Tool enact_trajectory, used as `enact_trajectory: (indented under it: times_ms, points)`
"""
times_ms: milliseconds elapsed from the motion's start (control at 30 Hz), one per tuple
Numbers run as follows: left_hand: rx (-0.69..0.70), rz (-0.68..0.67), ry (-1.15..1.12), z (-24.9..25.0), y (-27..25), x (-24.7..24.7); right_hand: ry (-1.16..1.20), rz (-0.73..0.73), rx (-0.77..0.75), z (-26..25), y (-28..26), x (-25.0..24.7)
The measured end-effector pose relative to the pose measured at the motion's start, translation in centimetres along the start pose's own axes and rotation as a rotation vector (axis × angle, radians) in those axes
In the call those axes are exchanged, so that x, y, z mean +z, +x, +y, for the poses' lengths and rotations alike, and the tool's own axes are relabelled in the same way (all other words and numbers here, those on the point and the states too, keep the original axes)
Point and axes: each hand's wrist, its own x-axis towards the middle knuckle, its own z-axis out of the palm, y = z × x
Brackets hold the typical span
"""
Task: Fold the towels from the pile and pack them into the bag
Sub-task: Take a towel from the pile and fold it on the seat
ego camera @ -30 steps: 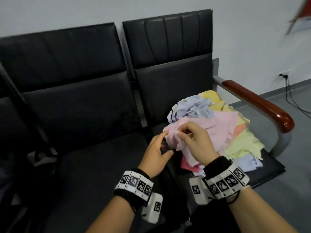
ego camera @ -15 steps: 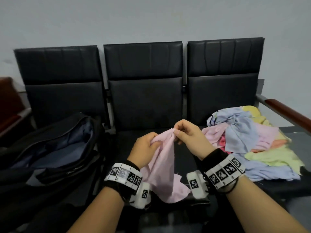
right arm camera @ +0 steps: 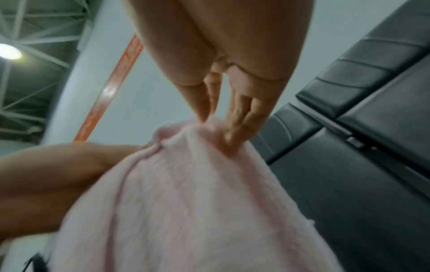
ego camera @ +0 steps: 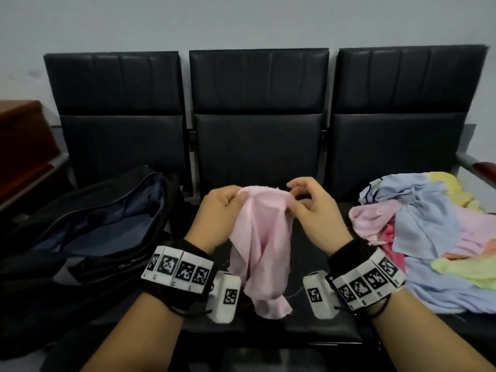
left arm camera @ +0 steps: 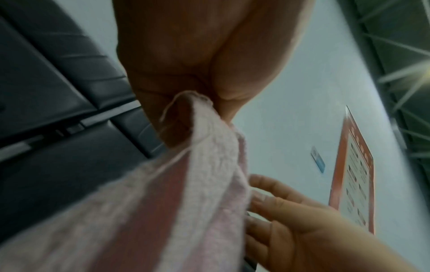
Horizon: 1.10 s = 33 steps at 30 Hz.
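A pale pink towel hangs in front of me above the middle seat, bunched and unfolded. My left hand pinches its upper edge at the left, which the left wrist view shows as the pink towel caught between thumb and finger. My right hand pinches the same edge at the right, and the right wrist view has the pink towel under the fingertips. A pile of towels in blue, pink, yellow and green lies on the right seat. An open black bag sits on the left seat.
A row of three black padded seats stands against a pale wall. A wooden armrest ends the row at the right, and a brown wooden piece of furniture stands at the far left. An orange-framed poster hangs on the wall.
Both hands pulled the pink towel off the pile and carried it left over the middle seat. They have since moved apart along its upper edge, spreading it.
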Motion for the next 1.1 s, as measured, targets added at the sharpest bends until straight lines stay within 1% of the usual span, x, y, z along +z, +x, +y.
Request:
enact_trajectory:
  times_ms: [67, 133, 200, 300, 367, 433, 533, 600, 700, 767, 833, 900, 1000, 1100]
  points:
    - [-0.036, 0.034, -0.117, -0.1, 0.4, 0.3, -0.004, -0.071, -0.028, -0.1, -0.7, 1.0]
    - [-0.056, 0.063, -0.157, -0.3, 0.5, 0.8, -0.023, -0.172, -0.095, -0.3, -1.9, 2.3]
    - [-0.077, 0.07, -0.175, -0.6, 0.5, 1.2, -0.094, -0.23, -0.143, 0.0, -2.9, 3.8]
    - [-0.101, 0.054, -0.211, -1.2, 0.1, 1.6, -0.233, -0.186, -0.173, 0.7, -3.0, 5.1]
    - [-0.115, 0.039, -0.236, -1.8, 0.0, 1.5, -0.273, -0.156, -0.216, 1.0, -2.7, 5.2]
    - [-0.15, 0.037, -0.269, -2.4, -0.1, 1.3, -0.224, -0.15, -0.23, 1.2, -2.2, 4.9]
    - [-0.218, -0.012, -0.371, -2.9, 0.2, 0.9, -0.095, -0.141, -0.141, 1.0, -1.1, 4.0]
    - [-0.18, -0.076, -0.373, -2.9, 0.1, 0.7, 0.0, -0.189, -0.057, 0.6, -0.4, 3.6]
    - [-0.041, -0.206, -0.246, -2.4, -0.4, 0.5, 0.153, -0.242, 0.031, -0.3, 0.0, 3.3]
    - [0.016, -0.257, -0.21, -2.0, -0.9, 0.7, 0.231, -0.254, 0.063, -0.7, 0.0, 3.2]
    - [0.04, -0.242, -0.197, -1.9, -1.1, 1.0, 0.267, -0.277, 0.082, -1.1, 0.1, 3.1]
    - [0.067, -0.198, -0.163, -2.1, -1.3, 1.3, 0.271, -0.317, 0.093, -1.5, -0.1, 3.0]
    - [0.133, -0.127, -0.023, -3.0, -1.3, 2.0, 0.232, -0.365, 0.074, -2.1, -0.2, 2.7]
    - [0.164, -0.05, 0.141, -4.3, -1.1, 2.3, 0.193, -0.319, 0.043, -2.4, 0.2, 1.5]
